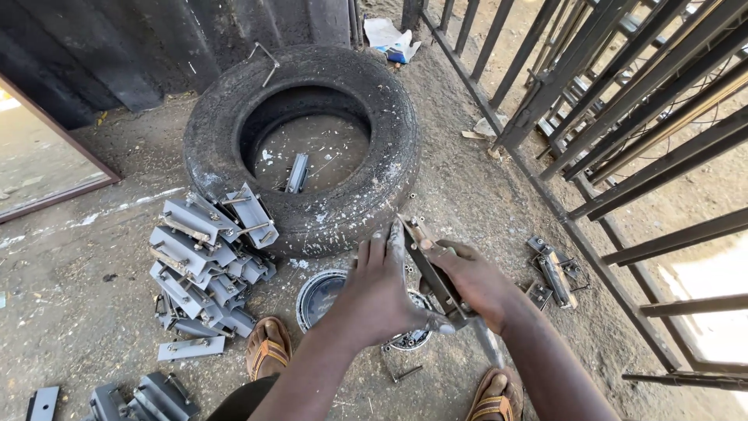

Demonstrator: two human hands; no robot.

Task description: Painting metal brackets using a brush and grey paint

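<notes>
Both of my sandalled feet sit closest to me on the dirt floor, one sandal (pixel 267 345) just below my left hand and the other sandal (pixel 494 396) under my right forearm. Between them, right beneath my hands, lies a round metal dish (pixel 319 295) with small bolts and nuts in it. What I worry about is the long metal bracket (pixel 431 269) slipping: it stands tilted, its upper end pointing toward the old tyre (pixel 304 140) beyond my hands, and if my grip loosens it could drop onto the dish and scatter the small parts into the dust, or pinch a finger against its edge. Loose bolts already lie on the ground beyond my fingertips, easy to lose in the dirt. My left hand (pixel 379 292) is pressed flat against the near side of the bracket, fingers straight and close together, steadying rather than wrapping it. My right hand (pixel 471 281) is closed around the bracket from the other side, fingers curled over its lower half; whether it also holds a small fastener I cannot tell. Well to the left of my left hand stands a leaning stack of grey brackets (pixel 204 261), and off to the right of my right hand a few dark fittings (pixel 553 273) lie beside the iron railing (pixel 608 132).
</notes>
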